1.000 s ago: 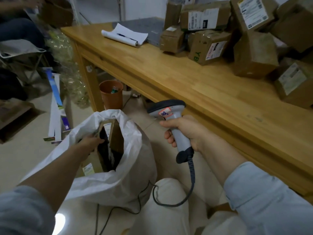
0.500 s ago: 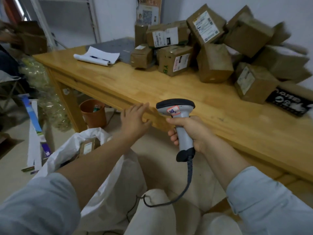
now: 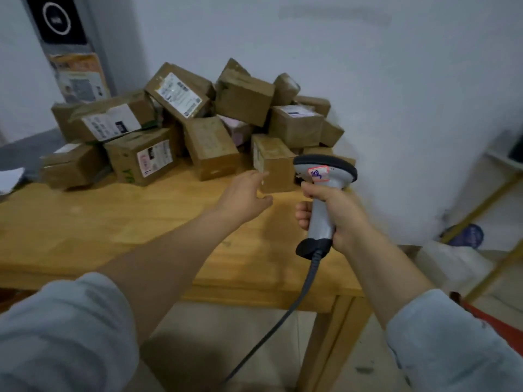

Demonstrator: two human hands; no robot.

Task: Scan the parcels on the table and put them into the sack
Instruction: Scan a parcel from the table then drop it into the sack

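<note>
Left hand outstretched near parcel

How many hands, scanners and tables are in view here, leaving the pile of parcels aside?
hands: 2, the left hand and the right hand
scanner: 1
table: 1
Total: 4

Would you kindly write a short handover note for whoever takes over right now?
Left hand: open, stretched toward the nearest small box; contact unclear.
Right hand: grips the scanner over the table.
Parcels: heaped on the table by the wall; sack out of view.
Done: no parcel in hand yet.
Left: pick up the box, scan it, bag it, then the rest.
</note>
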